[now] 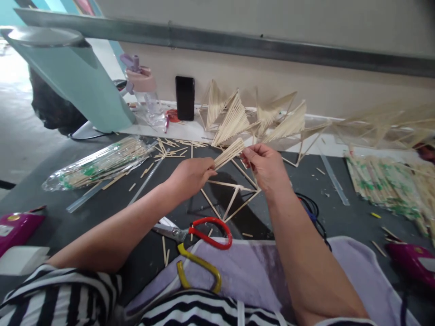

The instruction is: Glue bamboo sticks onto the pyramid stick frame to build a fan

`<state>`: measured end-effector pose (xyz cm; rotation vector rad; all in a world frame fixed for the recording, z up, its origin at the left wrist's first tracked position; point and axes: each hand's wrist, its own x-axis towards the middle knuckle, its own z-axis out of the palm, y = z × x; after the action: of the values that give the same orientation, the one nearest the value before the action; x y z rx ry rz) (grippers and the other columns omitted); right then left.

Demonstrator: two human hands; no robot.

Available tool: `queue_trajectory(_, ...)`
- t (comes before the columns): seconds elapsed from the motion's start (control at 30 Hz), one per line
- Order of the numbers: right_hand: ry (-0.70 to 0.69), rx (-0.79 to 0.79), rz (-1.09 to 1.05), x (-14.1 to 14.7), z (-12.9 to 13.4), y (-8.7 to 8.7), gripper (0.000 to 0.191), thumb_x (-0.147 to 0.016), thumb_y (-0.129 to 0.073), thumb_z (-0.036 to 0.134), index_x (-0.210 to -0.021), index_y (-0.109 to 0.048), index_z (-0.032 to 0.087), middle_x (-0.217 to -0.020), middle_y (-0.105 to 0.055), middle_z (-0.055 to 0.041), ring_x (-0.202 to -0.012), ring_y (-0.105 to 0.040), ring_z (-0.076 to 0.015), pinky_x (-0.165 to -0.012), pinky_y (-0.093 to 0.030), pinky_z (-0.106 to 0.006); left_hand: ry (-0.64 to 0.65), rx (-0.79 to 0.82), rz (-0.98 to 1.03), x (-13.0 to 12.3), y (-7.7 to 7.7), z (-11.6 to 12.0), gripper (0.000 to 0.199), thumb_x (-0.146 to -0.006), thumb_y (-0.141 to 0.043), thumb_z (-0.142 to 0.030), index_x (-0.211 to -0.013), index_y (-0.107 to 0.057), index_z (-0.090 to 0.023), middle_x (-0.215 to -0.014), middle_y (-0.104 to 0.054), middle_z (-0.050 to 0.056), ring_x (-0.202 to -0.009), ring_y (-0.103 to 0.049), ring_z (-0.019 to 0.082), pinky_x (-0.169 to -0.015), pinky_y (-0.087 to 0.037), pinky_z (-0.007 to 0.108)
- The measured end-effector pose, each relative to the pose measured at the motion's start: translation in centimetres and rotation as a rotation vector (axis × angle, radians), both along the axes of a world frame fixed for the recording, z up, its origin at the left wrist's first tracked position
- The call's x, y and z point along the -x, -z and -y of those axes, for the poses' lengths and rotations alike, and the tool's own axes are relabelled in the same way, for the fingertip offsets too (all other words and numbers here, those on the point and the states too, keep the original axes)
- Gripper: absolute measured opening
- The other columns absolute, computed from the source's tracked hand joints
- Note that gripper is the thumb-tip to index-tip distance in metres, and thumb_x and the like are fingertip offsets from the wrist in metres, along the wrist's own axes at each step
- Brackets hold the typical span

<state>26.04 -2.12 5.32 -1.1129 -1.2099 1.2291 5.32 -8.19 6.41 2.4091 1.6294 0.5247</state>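
A frame of thin wooden sticks (234,201) stands in front of me on the dark table, with triangular open sides. At its top, pale sticks lie side by side in a narrow slatted panel (229,153). My left hand (195,175) is closed on the near left end of this panel. The fingers of my right hand (267,166) are pinched together at the panel's far right end; whatever is between the fingertips is too small to make out. Scissors (210,233) with a red and a yellow handle lie nearer to me.
Several similar stick models (234,117) stand along the wall, near a phone (185,98) and a clear bottle (146,99). Bagged sticks (98,163) lie left, more packs (384,181) right. Loose sticks (170,151), a purple cloth (251,267) and magenta devices (413,260) are around.
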Motion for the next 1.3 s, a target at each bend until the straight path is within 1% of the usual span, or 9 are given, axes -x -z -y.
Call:
queue_trajectory(0.13, 0.003, -0.032, -0.004, -0.1, 0.0, 0.1, 0.022, -0.065, -0.078, 0.035, -0.07, -0.062, 0.02, -0.063, -0.064, 0.0018, -0.054, -0.053, -0.0098, -0.051, -0.041, -0.024, 0.047, 0.043, 0.124, 0.8, 0.0, -0.6, 0.014, -0.087, -0.055, -0.024, -0.084, -0.068, -0.02, -0.082, -0.07, -0.001, -0.08, -0.062, 0.015, -0.07, -0.039, 0.025)
queue_trajectory(0.23, 0.0, -0.044, -0.01, -0.2, 0.0, 0.2, 0.021, -0.065, -0.078, 0.033, -0.071, -0.063, 0.02, -0.063, -0.064, 0.0017, -0.053, -0.054, -0.0097, -0.05, -0.042, -0.024, 0.027, 0.075, 0.183, 1.5, -0.2, -1.1, 0.012, -0.082, -0.058, -0.022, -0.078, -0.069, -0.019, -0.074, -0.069, -0.003, -0.073, -0.061, 0.012, -0.068, -0.039, 0.023)
queue_trajectory(0.4, 0.01, -0.06, 0.01, -0.3, 0.0, 0.2, 0.018, -0.066, -0.078, 0.033, -0.068, -0.063, 0.023, -0.063, -0.063, 0.0007, -0.053, -0.054, -0.0117, -0.049, -0.045, -0.027, 0.007, 0.138, 0.161, 2.8, -0.5, -1.8, 0.01, -0.075, -0.061, -0.019, -0.075, -0.071, -0.018, -0.066, -0.066, -0.004, -0.064, -0.057, 0.01, -0.062, -0.036, 0.022)
queue_trajectory(0.53, 0.014, -0.061, 0.005, -0.4, 0.0, 0.2, 0.018, -0.065, -0.079, 0.032, -0.069, -0.065, 0.023, -0.063, -0.063, 0.0, -0.053, -0.055, -0.0121, -0.049, -0.046, -0.028, 0.06, 0.188, 0.118, 3.5, 0.0, -2.3, 0.011, -0.072, -0.061, -0.017, -0.074, -0.071, -0.018, -0.069, -0.067, -0.003, -0.066, -0.057, 0.011, -0.062, -0.036, 0.022)
queue_trajectory(0.67, 0.009, -0.079, 0.032, -0.5, 0.0, 0.2, 0.019, -0.066, -0.079, 0.034, -0.069, -0.064, 0.023, -0.063, -0.063, 0.0002, -0.053, -0.055, -0.0121, -0.049, -0.047, -0.028, 0.108, 0.204, 0.118, 3.4, 0.7, -2.6, 0.01, -0.073, -0.061, -0.02, -0.073, -0.071, -0.019, -0.068, -0.065, -0.004, -0.066, -0.057, 0.011, -0.062, -0.036, 0.022)
queue_trajectory(0.8, 0.015, -0.088, 0.039, -0.6, -0.1, 0.4, 0.02, -0.067, -0.079, 0.034, -0.07, -0.063, 0.022, -0.062, -0.062, 0.0008, -0.054, -0.056, -0.012, -0.049, -0.049, -0.028, 0.128, 0.205, 0.115, 3.3, 1.0, -2.8, 0.01, -0.073, -0.061, -0.02, -0.071, -0.07, -0.019, -0.069, -0.065, -0.003, -0.068, -0.057, 0.011, -0.062, -0.035, 0.022)
queue_trajectory(1.03, 0.017, -0.077, 0.012, -0.6, -0.1, 0.5, 0.02, -0.066, -0.08, 0.033, -0.071, -0.064, 0.023, -0.063, -0.062, 0.001, -0.053, -0.056, -0.0119, -0.049, -0.048, -0.027, 0.129, 0.221, 0.134, 3.2, 1.1, -2.8, 0.01, -0.072, -0.059, -0.02, -0.07, -0.068, -0.017, -0.067, -0.062, -0.003, -0.066, -0.055, 0.011, -0.062, -0.035, 0.023)
queue_trajectory(1.3, 0.025, -0.066, 0.029, -0.5, -0.1, 0.3, 0.022, -0.065, -0.081, 0.034, -0.069, -0.063, 0.022, -0.06, -0.061, 0.0014, -0.051, -0.055, -0.0116, -0.048, -0.049, -0.027, 0.114, 0.258, 0.195, 3.2, 1.3, -2.9, 0.009, -0.07, -0.059, -0.02, -0.07, -0.067, -0.016, -0.065, -0.062, -0.003, -0.063, -0.053, 0.01, -0.06, -0.034, 0.022)
